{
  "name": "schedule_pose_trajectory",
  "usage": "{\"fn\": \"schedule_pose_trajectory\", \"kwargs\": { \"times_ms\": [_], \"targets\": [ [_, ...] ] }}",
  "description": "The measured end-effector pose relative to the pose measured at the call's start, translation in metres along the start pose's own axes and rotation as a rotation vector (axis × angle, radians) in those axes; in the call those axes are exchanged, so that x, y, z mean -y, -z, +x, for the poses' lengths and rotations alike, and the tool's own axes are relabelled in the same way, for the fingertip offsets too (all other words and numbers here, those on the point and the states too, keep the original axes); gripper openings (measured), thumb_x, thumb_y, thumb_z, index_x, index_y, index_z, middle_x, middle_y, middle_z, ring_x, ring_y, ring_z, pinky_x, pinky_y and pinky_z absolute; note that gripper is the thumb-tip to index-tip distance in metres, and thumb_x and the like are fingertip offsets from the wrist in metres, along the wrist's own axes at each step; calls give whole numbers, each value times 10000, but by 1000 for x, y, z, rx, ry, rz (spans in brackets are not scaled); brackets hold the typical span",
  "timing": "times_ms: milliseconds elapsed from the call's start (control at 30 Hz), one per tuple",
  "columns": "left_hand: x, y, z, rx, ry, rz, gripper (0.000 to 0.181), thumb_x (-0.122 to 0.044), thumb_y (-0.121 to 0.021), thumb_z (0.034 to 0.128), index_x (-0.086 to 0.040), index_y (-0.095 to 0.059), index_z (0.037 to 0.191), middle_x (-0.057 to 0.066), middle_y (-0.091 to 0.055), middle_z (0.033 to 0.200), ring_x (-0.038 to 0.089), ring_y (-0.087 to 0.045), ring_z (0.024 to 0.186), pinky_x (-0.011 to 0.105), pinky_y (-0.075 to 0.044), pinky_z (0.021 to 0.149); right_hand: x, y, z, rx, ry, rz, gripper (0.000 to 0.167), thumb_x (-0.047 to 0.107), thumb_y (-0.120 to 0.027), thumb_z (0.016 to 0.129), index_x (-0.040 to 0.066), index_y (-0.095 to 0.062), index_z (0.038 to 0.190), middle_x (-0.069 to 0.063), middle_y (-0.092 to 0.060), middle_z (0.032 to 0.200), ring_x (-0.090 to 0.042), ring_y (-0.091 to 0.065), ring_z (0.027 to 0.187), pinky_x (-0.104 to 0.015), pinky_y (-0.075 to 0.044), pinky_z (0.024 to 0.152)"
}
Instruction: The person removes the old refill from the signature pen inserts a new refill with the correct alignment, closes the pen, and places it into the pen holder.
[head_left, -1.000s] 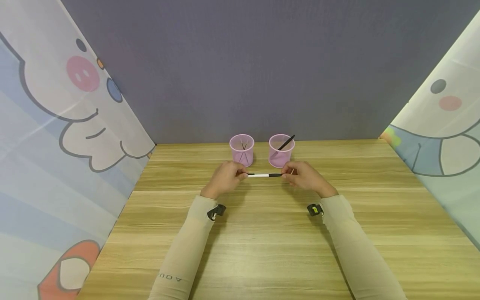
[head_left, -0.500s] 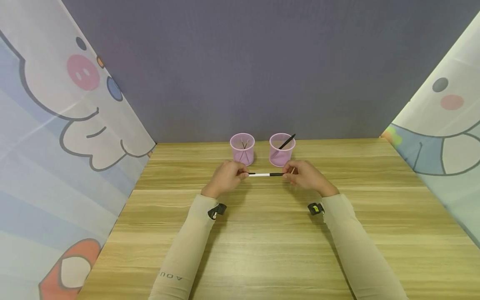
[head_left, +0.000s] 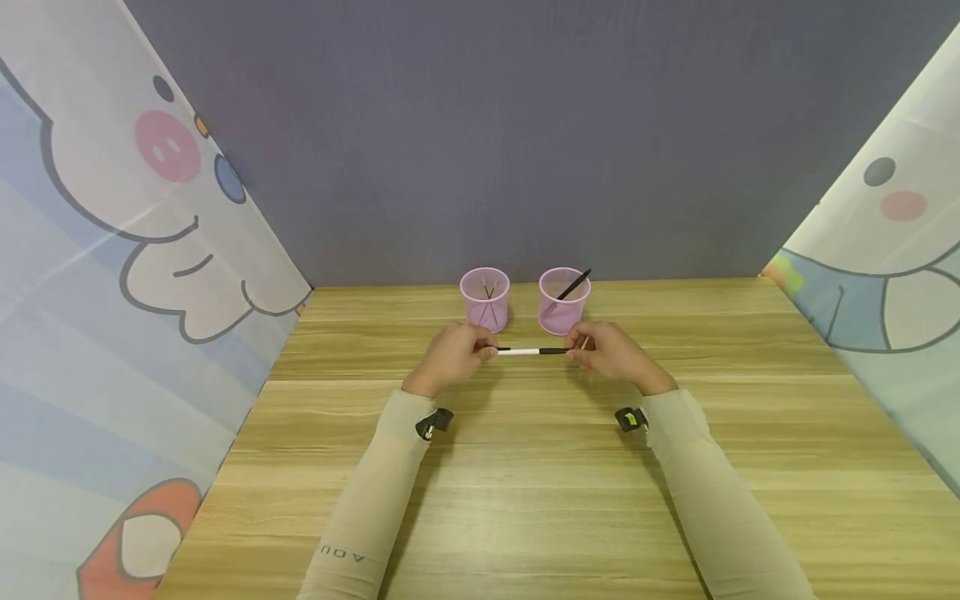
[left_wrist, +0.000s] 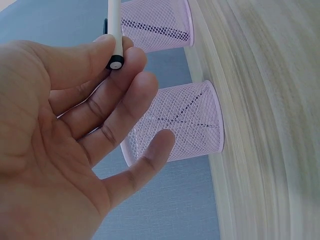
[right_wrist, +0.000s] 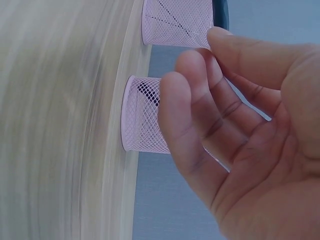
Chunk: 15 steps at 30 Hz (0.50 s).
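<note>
A white and black pen (head_left: 519, 352) is held level between both hands above the table, just in front of two pink mesh pen cups. My left hand (head_left: 452, 354) pinches its left end between thumb and fingertips; in the left wrist view the pen (left_wrist: 115, 30) shows a black-ringed end, and the little finger is spread away. At the black right end, my right hand (head_left: 609, 357) pinches with thumb and index finger; its other fingers (right_wrist: 176, 100) are bent and hold nothing. The fingertips partly hide both pen ends.
The left pen cup (head_left: 472, 310) holds thin dark sticks. In the right pen cup (head_left: 551, 321) leans a black pen (head_left: 576, 283), sticking out over the rim. Both cups stand at the back of the wooden table (head_left: 525, 500), near a grey wall (head_left: 525, 142). Cartoon-printed curtains hang on either side.
</note>
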<state>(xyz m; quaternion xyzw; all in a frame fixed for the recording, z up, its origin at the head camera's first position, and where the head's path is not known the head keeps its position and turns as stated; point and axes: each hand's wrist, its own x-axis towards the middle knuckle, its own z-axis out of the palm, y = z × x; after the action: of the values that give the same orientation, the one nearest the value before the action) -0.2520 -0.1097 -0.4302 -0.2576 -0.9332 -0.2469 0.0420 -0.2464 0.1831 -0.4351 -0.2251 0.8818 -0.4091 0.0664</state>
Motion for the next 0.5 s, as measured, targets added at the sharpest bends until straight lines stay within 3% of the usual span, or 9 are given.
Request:
{"fn": "schedule_pose_trajectory", "kwargs": {
  "times_ms": [100,333,500],
  "targets": [
    [0,0,0,1,2,-4,52,-173,-747,936,-134,-780,929,-14,-751,847,96,-631,749,319,-537,736,1,0,0,-3,0,-2,51,-27,-669,938,-36,-650,984,-194,-662,826,-412,-662,687,-458,-588,559],
    [-1,1,0,-3,1,-14,69,-180,-744,940,-124,-781,925,-16,-733,812,96,-609,725,312,-526,711,2,1,0,-4,3,-21,71,-37,-672,927,-41,-648,994,-211,-672,841,-401,-667,695,-331,-569,539],
    [0,-1,0,-6,-8,-10,63,-176,-744,940,-129,-784,930,-20,-739,823,96,-618,735,315,-531,719,0,1,-1,-5,5,-20,71,-30,-676,924,-35,-643,987,-234,-678,840,-406,-668,686,-336,-568,541]
  ]
}}
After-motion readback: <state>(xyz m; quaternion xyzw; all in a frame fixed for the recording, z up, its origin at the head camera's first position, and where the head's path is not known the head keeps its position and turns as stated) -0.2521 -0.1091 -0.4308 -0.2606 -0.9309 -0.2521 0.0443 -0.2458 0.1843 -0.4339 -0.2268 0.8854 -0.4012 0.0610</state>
